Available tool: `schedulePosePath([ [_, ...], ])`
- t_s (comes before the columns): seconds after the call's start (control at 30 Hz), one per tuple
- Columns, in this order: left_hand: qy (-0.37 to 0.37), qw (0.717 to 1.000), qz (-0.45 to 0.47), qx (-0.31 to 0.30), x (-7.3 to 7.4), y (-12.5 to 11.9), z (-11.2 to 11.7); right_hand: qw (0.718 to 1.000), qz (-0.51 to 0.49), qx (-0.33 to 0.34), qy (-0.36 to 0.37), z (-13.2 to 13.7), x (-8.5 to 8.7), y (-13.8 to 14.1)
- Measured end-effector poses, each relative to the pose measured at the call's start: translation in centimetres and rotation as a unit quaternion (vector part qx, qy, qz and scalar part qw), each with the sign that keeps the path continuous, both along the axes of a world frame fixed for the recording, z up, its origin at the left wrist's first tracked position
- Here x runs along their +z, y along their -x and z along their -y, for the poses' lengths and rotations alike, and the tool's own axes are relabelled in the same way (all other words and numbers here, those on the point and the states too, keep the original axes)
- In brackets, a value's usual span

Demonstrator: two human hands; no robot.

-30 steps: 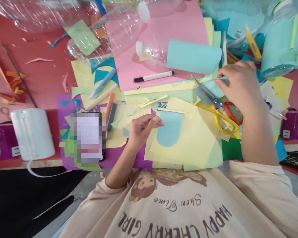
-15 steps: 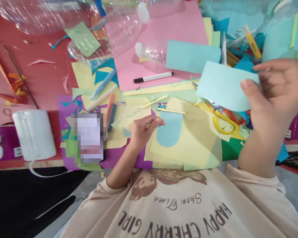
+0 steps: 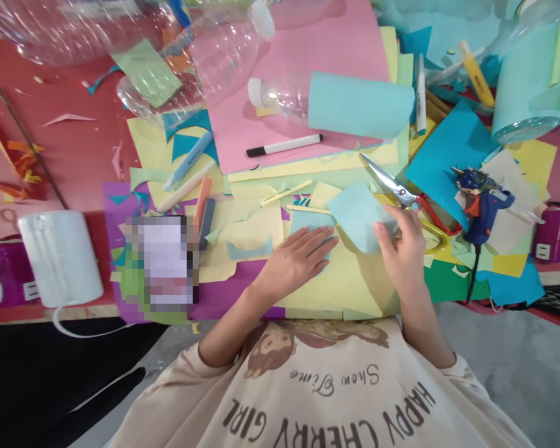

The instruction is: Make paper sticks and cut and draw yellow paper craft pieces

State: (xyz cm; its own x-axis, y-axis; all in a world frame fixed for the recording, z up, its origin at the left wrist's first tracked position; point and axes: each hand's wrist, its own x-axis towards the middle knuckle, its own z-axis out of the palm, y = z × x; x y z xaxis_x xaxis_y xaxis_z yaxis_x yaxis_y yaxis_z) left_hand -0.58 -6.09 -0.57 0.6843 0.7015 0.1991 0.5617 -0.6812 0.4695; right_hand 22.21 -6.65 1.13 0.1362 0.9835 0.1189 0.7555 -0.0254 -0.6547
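My left hand (image 3: 299, 256) lies flat with its fingers stretched out, over a light blue paper piece with a rounded end (image 3: 312, 219) on the pale yellow sheets (image 3: 350, 286). Most of that piece is hidden under the hand. Between thumb and fingers, my right hand (image 3: 404, 239) pinches a second light blue paper piece (image 3: 358, 214), tilted above the yellow sheet. A thin pale yellow strip (image 3: 308, 209) lies along the top of the first piece. Just beyond my right hand are open scissors with a red handle (image 3: 396, 186) and a yellow handle loop (image 3: 434, 236).
A bottle wrapped in light blue paper (image 3: 359, 104) lies on pink paper (image 3: 298, 37), near a black-capped marker (image 3: 284, 145). At right sits a blue glue gun (image 3: 488, 214) with a cord. A phone (image 3: 168, 261) and a white pouch (image 3: 60, 258) are at left; clear bottles (image 3: 224, 56) lie behind.
My right hand has brought its light blue paper down and left, near the other piece. My left hand has moved right and flattened onto the rounded piece. Scissors and glue gun are now uncovered.
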Motion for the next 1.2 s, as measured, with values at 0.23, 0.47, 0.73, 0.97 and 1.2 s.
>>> schedulePosePath([
  [0.23, 0.001, 0.999, -0.001, 0.050, 0.2, 2.0, 0.4, 0.988, 0.081, 0.088, 0.095, 1.4, 1.4, -0.2],
  [0.47, 0.002, 0.986, 0.101, 0.133, 0.8, 2.4, 0.1, 0.995, 0.042, 0.051, 0.079, 0.8, 1.5, -1.3],
  [0.73, 0.000, 0.975, 0.058, 0.216, 1.5, 3.4, -2.7, 0.997, 0.014, 0.073, 0.026, -0.1, 1.1, -1.3],
  [0.97, -0.013, 0.965, -0.013, 0.261, 1.0, 3.0, -5.4, 0.988, -0.003, 0.141, -0.055, -0.6, 0.6, -1.0],
  [1.2, 0.008, 0.957, -0.053, 0.285, -0.4, 2.8, -6.5, 0.991, -0.007, 0.128, -0.040, 0.0, 0.4, -0.9],
])
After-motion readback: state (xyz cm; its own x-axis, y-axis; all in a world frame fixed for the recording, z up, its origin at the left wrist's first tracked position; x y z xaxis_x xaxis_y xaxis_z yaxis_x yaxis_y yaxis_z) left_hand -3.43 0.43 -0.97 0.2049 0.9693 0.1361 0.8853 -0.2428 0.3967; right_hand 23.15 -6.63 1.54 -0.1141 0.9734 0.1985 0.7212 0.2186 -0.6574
